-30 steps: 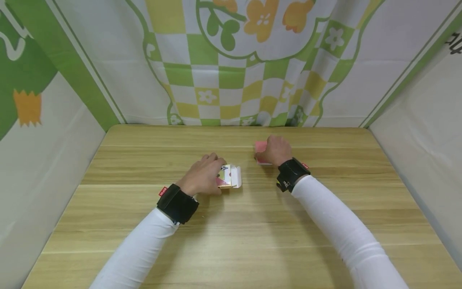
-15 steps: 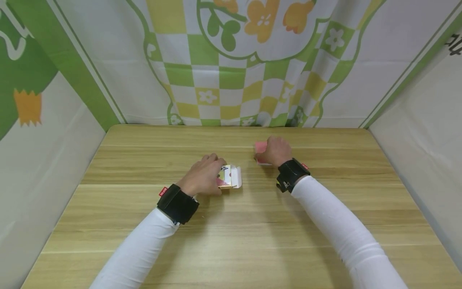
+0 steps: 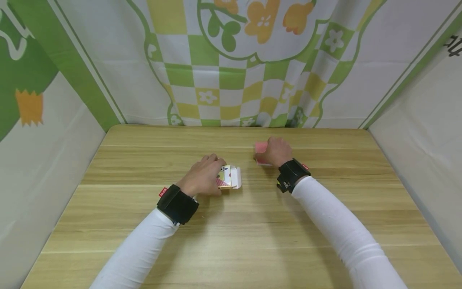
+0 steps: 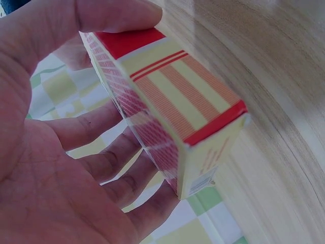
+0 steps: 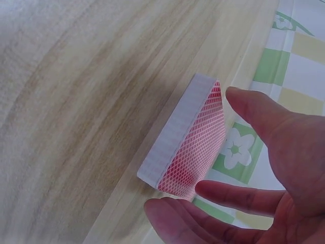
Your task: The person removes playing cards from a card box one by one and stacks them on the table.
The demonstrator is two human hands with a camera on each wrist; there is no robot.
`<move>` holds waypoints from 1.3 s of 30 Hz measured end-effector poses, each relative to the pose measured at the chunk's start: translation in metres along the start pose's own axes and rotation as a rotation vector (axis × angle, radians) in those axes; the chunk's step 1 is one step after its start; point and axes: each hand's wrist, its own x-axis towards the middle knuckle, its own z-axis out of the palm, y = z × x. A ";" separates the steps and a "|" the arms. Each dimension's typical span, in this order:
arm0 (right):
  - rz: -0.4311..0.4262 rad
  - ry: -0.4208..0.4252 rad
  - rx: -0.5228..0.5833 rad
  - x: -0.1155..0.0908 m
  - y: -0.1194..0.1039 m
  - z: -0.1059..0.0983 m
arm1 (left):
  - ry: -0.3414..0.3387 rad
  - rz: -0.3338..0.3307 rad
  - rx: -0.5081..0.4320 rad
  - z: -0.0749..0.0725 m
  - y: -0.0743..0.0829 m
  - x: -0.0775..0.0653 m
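Note:
My left hand (image 3: 203, 176) holds a playing-card box (image 3: 224, 176), thumb on one narrow side and fingers at the opposite side. In the head view, the box's white end flap (image 3: 236, 177) stands open toward the right. The left wrist view shows the striped side of the box (image 4: 185, 94) and its red-patterned face. Farther back and to the right, my right hand (image 3: 277, 151) hovers around a deck of cards (image 3: 260, 148) with red patterned backs. In the right wrist view, the squared deck (image 5: 190, 142) lies on the table between the spread thumb and fingers, which appear slightly apart from it.
Both hands work over a wood-grain table (image 3: 231, 241). A green, yellow and white checkered curtain (image 3: 231, 80) hangs behind its far edge. Pale fabric walls (image 3: 418, 120) flank the table on both sides. Black bands (image 3: 178, 204) wrap both wrists.

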 end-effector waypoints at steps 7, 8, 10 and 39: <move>-0.004 -0.001 0.011 -0.001 0.000 -0.001 | -0.002 -0.004 -0.002 0.000 0.000 0.000; -0.005 -0.003 0.014 -0.001 0.000 -0.001 | -0.002 -0.003 -0.002 0.000 0.000 0.000; -0.006 -0.006 0.023 -0.002 0.001 -0.001 | -0.002 -0.002 -0.001 0.000 0.000 0.000; -0.271 0.033 0.456 -0.054 -0.007 -0.029 | -0.005 -0.001 0.006 -0.006 0.007 0.006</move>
